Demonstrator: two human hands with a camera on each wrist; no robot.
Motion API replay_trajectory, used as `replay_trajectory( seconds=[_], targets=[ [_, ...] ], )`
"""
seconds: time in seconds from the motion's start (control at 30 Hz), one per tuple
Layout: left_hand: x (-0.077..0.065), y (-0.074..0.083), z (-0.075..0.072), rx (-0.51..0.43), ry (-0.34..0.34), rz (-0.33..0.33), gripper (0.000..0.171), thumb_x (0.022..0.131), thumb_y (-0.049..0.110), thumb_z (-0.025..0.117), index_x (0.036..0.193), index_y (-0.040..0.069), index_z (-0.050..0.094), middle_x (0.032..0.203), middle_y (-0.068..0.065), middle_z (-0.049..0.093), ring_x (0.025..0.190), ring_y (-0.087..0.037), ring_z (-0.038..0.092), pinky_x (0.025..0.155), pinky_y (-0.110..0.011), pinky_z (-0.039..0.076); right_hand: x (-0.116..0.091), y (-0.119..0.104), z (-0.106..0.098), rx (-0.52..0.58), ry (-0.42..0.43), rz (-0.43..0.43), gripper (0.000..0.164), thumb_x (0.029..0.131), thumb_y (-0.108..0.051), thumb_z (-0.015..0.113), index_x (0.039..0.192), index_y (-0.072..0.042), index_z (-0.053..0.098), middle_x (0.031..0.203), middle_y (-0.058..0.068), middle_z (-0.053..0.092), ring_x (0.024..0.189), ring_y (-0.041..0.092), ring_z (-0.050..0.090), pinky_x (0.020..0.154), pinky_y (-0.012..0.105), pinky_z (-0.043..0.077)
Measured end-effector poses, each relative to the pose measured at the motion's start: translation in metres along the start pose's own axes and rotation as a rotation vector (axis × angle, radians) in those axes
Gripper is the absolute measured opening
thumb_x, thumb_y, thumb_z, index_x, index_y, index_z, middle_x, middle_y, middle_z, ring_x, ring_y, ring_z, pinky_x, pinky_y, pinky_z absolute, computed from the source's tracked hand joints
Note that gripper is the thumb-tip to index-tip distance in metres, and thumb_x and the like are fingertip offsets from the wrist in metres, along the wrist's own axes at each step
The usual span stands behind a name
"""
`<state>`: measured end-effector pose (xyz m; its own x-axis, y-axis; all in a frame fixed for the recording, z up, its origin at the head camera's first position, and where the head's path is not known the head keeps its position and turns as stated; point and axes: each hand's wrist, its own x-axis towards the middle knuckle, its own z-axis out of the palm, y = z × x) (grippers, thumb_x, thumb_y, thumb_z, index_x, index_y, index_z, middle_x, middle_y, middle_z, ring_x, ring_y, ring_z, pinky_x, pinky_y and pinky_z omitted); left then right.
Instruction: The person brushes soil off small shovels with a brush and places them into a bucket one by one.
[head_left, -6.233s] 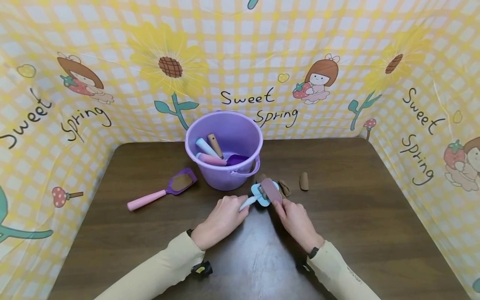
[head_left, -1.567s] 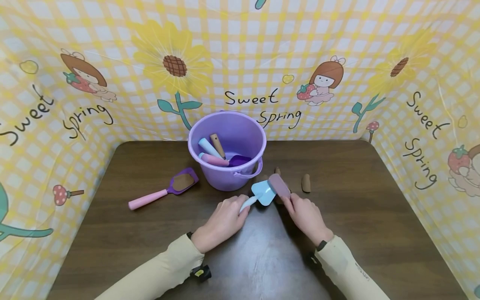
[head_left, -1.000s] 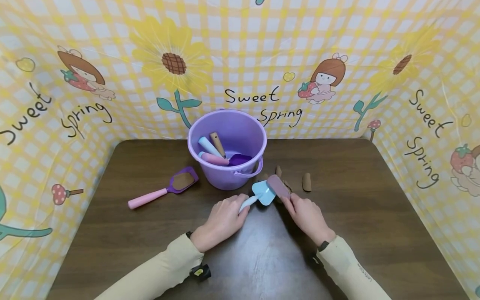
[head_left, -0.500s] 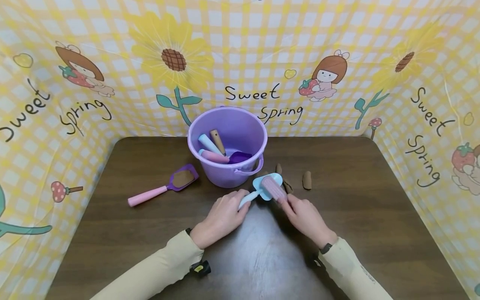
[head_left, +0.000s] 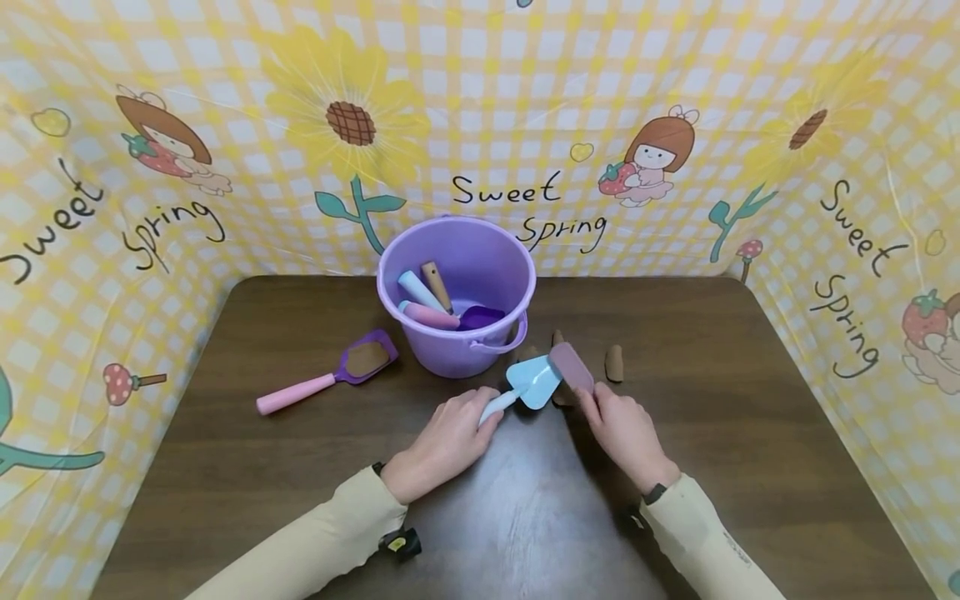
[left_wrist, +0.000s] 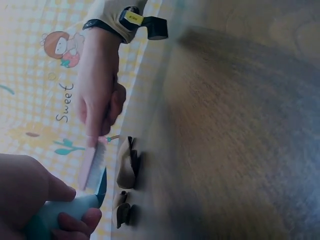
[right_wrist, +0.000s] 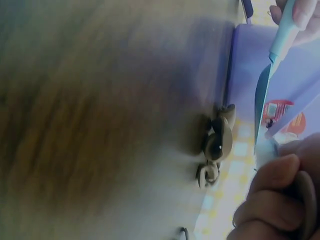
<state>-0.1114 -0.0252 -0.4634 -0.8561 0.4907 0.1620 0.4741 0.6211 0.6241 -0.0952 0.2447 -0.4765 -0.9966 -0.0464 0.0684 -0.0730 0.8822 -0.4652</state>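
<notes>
My left hand grips the handle of a light blue trowel, its blade tilted above the table. My right hand holds a small brush with a mauve back, at the right edge of the blade. In the left wrist view, pale bristles show along one side of the brush, facing the trowel. The right wrist view shows the trowel edge-on, its thin blade pointing toward my right fingers. Brown curled pieces lie on the table below the tools, partly hidden by them in the head view.
Behind my hands stands a purple bucket with several handled tools inside. To its left lies a pink-handled purple shovel with a flat brown patch on its blade. One brown piece sits apart at right. Patterned cloth walls the table.
The brush has swept from over the middle of the trowel blade to its right edge, and its mauve back now faces up. The left hand keeps its grip; the blade's tilt has shifted slightly.
</notes>
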Motion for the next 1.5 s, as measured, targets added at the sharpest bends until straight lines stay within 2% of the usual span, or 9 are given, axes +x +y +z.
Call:
replay_trajectory(
  seconds=[0.13,0.27,0.43,0.57,0.83,0.97,1.2,1.3,1.5],
  targets=[
    [0.002,0.001,0.0,-0.014,0.025,-0.033,0.025,0.096,0.012,0.076,0.116,0.002,0.065,0.094,-0.007,0.067,0.079,-0.021,0.064,0.069,-0.039,0.055,0.0,0.005,-0.004,0.042,0.051,0.06,0.031,0.109,-0.027,0.056,0.088,-0.004,0.054,0.063,0.005,0.045,0.051,0.019,0.045,0.046,0.033,0.038],
    [0.005,0.001,0.0,-0.049,0.029,-0.094,0.023,0.094,0.014,0.078,0.11,0.003,0.064,0.092,-0.008,0.069,0.077,-0.02,0.064,0.068,-0.039,0.054,-0.002,0.005,-0.007,0.072,0.093,0.062,0.033,0.109,-0.029,0.054,0.088,-0.005,0.053,0.064,0.005,0.045,0.052,0.021,0.045,0.049,0.034,0.038],
    [0.006,-0.004,0.0,-0.046,0.012,-0.1,0.014,0.101,0.02,0.07,0.102,0.007,0.065,0.078,0.001,0.061,0.065,-0.014,0.056,0.061,-0.032,0.047,-0.004,0.003,-0.01,0.115,0.13,0.049,0.033,0.109,-0.028,0.055,0.086,-0.006,0.054,0.064,0.004,0.044,0.054,0.02,0.045,0.05,0.034,0.038],
    [0.008,-0.007,-0.001,-0.013,-0.028,-0.082,0.019,0.107,0.025,0.06,0.094,0.011,0.062,0.07,0.005,0.052,0.059,-0.012,0.049,0.056,-0.03,0.042,-0.004,0.0,-0.012,0.124,0.147,0.018,0.032,0.108,-0.026,0.057,0.083,-0.007,0.052,0.064,0.003,0.044,0.056,0.021,0.045,0.051,0.034,0.038],
    [0.011,-0.012,0.004,-0.041,-0.11,-0.08,0.025,0.112,0.021,0.046,0.093,0.01,0.057,0.071,0.004,0.048,0.059,-0.012,0.045,0.055,-0.029,0.039,-0.007,-0.007,-0.008,0.196,0.049,-0.06,0.028,0.107,-0.025,0.06,0.085,-0.009,0.055,0.064,-0.002,0.042,0.054,0.014,0.043,0.05,0.029,0.037],
    [0.011,-0.011,0.006,-0.073,-0.103,-0.087,0.027,0.112,0.02,0.045,0.089,0.01,0.056,0.069,0.003,0.045,0.058,-0.012,0.043,0.054,-0.029,0.038,-0.007,-0.012,-0.005,0.231,-0.008,-0.103,0.026,0.107,-0.025,0.06,0.086,-0.01,0.056,0.065,-0.005,0.041,0.054,0.01,0.042,0.051,0.026,0.037],
    [0.01,-0.007,0.007,-0.086,-0.057,-0.077,0.031,0.113,0.021,0.043,0.086,0.013,0.057,0.066,0.01,0.054,0.058,-0.008,0.05,0.061,-0.03,0.046,-0.005,-0.015,0.0,0.205,-0.095,-0.154,0.023,0.109,-0.026,0.057,0.092,-0.01,0.06,0.066,-0.007,0.039,0.055,0.007,0.04,0.053,0.026,0.039],
    [0.009,-0.005,0.006,-0.084,-0.053,-0.087,0.031,0.113,0.019,0.043,0.086,0.013,0.056,0.064,0.011,0.055,0.058,-0.008,0.05,0.061,-0.03,0.046,-0.003,-0.014,0.001,0.169,-0.087,-0.13,0.027,0.11,-0.027,0.054,0.09,-0.01,0.058,0.066,-0.005,0.038,0.057,0.011,0.043,0.056,0.029,0.041],
    [0.006,-0.005,0.004,-0.083,-0.031,-0.089,0.033,0.112,0.016,0.044,0.081,0.014,0.056,0.061,0.013,0.056,0.055,-0.008,0.05,0.059,-0.029,0.045,0.0,-0.006,0.0,0.164,-0.076,0.031,0.034,0.113,-0.03,0.046,0.093,-0.004,0.056,0.067,0.002,0.039,0.057,0.019,0.045,0.055,0.033,0.041]
  ],
)
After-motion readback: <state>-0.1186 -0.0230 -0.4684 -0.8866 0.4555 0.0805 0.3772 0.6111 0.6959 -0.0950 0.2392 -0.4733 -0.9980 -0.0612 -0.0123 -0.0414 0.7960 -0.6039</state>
